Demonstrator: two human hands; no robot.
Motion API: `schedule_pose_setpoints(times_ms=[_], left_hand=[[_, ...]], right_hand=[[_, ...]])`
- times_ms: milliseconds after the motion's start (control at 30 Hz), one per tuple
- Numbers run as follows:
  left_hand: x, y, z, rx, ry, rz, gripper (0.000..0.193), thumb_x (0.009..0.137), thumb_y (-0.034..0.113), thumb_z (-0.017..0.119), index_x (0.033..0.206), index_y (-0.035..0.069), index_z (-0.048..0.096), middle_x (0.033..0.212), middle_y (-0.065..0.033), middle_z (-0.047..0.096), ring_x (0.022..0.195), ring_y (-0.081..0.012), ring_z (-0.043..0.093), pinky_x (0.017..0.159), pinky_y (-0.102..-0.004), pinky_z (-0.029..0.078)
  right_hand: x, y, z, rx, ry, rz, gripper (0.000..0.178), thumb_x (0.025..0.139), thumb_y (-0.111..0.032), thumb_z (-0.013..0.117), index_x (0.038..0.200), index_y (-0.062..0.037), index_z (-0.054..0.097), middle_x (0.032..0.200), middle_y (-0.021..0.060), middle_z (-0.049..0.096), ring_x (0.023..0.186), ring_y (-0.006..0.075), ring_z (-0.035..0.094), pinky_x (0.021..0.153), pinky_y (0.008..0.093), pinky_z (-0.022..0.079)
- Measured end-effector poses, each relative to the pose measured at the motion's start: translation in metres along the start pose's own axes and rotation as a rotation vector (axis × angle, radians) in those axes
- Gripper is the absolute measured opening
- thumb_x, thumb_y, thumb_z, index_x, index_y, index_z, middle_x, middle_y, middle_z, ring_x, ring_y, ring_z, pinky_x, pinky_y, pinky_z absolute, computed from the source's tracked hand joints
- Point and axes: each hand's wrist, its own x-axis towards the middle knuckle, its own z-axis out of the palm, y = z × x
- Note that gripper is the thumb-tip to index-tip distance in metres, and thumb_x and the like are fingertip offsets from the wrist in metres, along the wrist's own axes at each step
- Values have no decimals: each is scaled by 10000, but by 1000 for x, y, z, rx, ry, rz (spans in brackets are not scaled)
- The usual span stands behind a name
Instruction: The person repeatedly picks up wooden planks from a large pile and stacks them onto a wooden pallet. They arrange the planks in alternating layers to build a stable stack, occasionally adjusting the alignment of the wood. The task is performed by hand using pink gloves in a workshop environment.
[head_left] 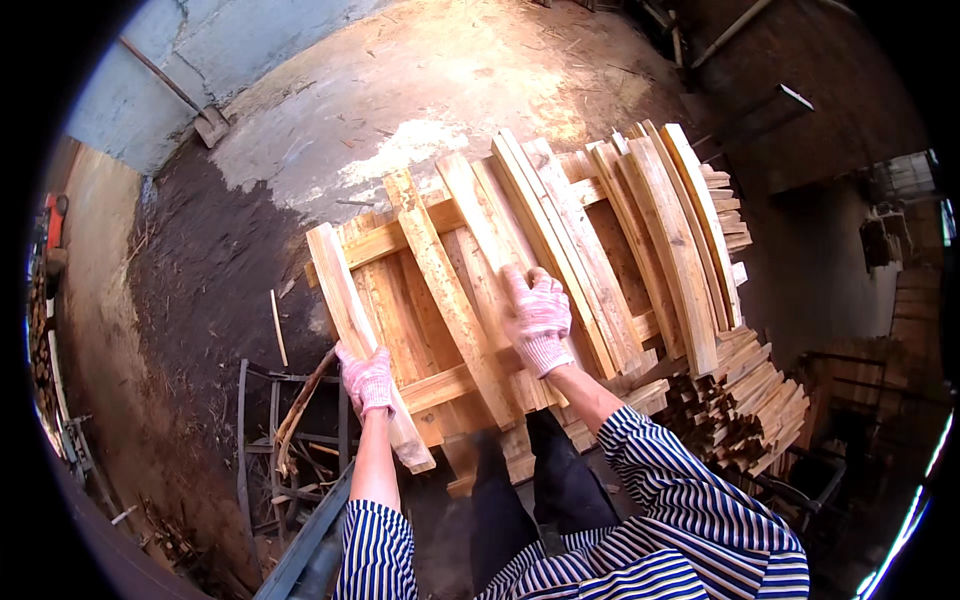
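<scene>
Both hands wear pink-and-white knit gloves. My left hand (366, 380) is closed round the near part of a wooden slat (350, 300), the leftmost on a stack of wood. My right hand (540, 312) is closed on another slat (470, 205) near the middle, fingers curled over it; its palm hides part of that slat. Between the hands a rough-faced slat (440, 270) lies aslant across two crosspieces, of which the near crosspiece (432, 388) shows plainly. More boards (585, 245) lie side by side to the right of my right hand.
Piled offcuts (745, 400) stand at the right, beyond my right forearm. A dark metal frame (258, 420) with sticks stands left of my left arm. One thin stick (278, 328) lies on the dirt floor. A shovel (208, 122) leans on the blue wall (225, 50).
</scene>
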Motion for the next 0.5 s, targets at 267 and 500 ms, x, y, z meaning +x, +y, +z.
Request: schedule_pose_setpoints(times_ms=[267,500], left_hand=[[1,8,5,-85,-43,-4,913,784,236,800,1534,-1,336,1377,-292,584,1257,-405,593,1052,-400,477],[2,-3,3,-33,46,29,879,755,232,816,1488,25,377,1301,-280,625,1175,-429,624,1022,-423,495]], right_hand=[[8,50,51,-550,269,-44,579,926,-136,543,1492,-112,423,1345,166,509,1181,333,544,895,475,503],[-8,15,20,-216,-69,56,824,877,-183,618,1616,-275,267,1554,211,400,1368,386,484,1031,491,478]])
